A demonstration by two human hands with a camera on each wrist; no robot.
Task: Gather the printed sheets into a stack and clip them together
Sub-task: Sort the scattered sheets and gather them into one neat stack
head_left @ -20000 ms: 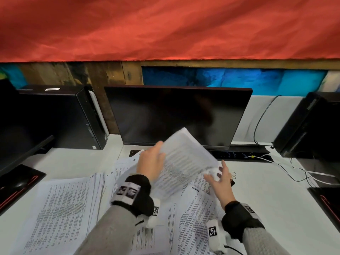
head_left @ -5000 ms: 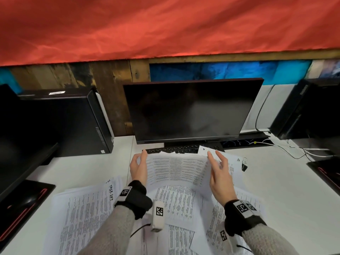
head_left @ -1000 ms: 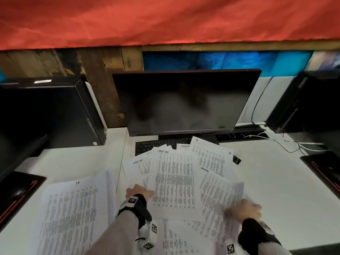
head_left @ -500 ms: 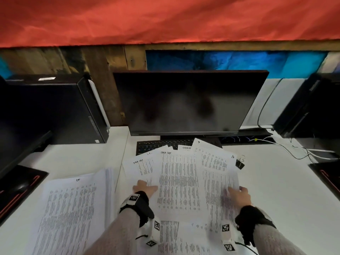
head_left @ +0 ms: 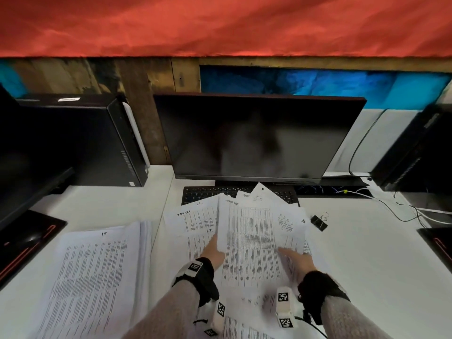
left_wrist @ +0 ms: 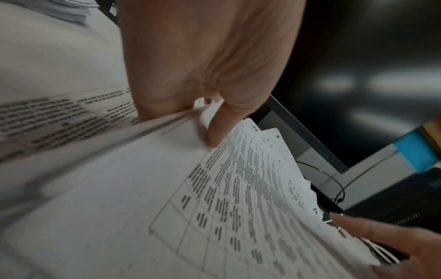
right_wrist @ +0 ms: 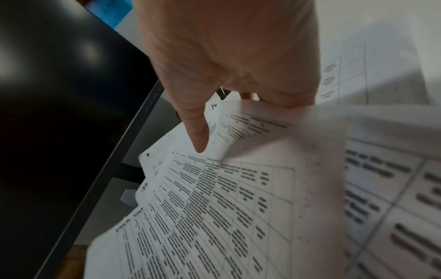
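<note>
Sheets [head_left: 247, 243] half gathered, fanned on bench [head_left: 367, 265] before keyboard [head_left: 208, 193]. Your left hand [head_left: 213, 250] pinches their left edge, right hand [head_left: 297, 259] their right. Clip [head_left: 318, 222] right of keyboard, untouched. Left: square stack, clip it.

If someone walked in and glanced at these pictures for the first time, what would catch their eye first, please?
Probably the loose fan of printed sheets on the white desk, gripped by the left hand and right hand at either edge. Behind it stands a dark monitor under red cloth, with a black binder clip lying right of the sheets.
</note>
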